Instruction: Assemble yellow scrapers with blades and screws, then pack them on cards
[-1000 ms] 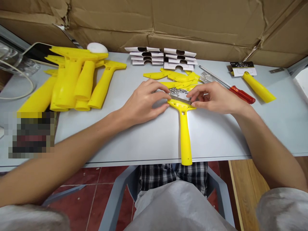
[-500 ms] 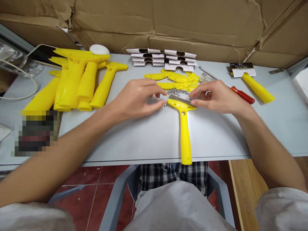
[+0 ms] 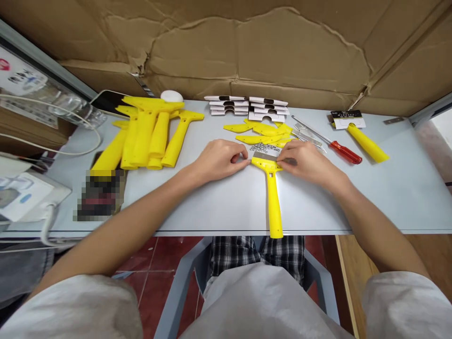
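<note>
Creased cardboard (image 3: 197,47) spanned the top of the frame; at upper left lay a dark-screened device (image 3: 109,101), with a white oval thing (image 3: 172,96) to its right and a clear bottle (image 3: 70,106) to its left; a thin cable (image 3: 99,136) looped below the bottle; at lower left sat a white block (image 3: 31,190) with a thick cord (image 3: 45,228); a grey chair (image 3: 176,287) stood at bottom centre, over red tiles (image 3: 160,256); wood (image 3: 363,278) showed at lower right.

The bare right hand (image 3: 300,160) covers the 3 o'clock end of the flat grey metal blade (image 3: 264,156). Dark rectangular object (image 3: 100,202), near 9 o'clock: pixelated.
</note>
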`<state>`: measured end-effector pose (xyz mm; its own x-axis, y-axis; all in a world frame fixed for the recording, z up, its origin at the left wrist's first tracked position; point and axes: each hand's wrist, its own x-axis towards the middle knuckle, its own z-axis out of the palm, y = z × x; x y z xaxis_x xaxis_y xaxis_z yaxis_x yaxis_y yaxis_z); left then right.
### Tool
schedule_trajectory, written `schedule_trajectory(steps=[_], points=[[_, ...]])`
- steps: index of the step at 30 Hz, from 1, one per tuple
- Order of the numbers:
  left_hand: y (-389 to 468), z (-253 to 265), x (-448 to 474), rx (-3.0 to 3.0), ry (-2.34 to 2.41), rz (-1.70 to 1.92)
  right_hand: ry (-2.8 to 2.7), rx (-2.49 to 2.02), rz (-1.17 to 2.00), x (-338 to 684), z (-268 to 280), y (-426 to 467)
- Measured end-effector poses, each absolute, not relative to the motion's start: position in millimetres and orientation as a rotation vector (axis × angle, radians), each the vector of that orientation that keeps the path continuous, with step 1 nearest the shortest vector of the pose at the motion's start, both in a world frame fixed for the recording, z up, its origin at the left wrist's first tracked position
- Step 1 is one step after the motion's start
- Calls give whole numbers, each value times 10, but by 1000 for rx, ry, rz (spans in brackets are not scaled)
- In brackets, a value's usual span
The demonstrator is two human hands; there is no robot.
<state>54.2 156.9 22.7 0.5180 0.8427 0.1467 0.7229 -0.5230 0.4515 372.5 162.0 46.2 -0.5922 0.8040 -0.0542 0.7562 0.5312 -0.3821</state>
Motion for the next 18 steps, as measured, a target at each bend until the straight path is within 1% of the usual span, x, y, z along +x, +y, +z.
schedule_trajectory(steps=[4,6,9,11,15,18], points=[[1560,145,607,2364,1500,578,-2742,-1486,305,3609,516,1528],[1566,126,603,2333,1533,657,-2764,-1527,235,3584,540,1504],[1552,134,575,2335,1473,812,-2742,-1502,279,3649,564,1525],[1518,159,565,2371,1379,852,-2720,-1470,339,3750,578,1570],[1437,200,591,2458,1207,694,-2733,-1471,430,3947,590,1668],[1407,193,627,2477,1213,591,-2724,-1441,454,4024,563,1719]])
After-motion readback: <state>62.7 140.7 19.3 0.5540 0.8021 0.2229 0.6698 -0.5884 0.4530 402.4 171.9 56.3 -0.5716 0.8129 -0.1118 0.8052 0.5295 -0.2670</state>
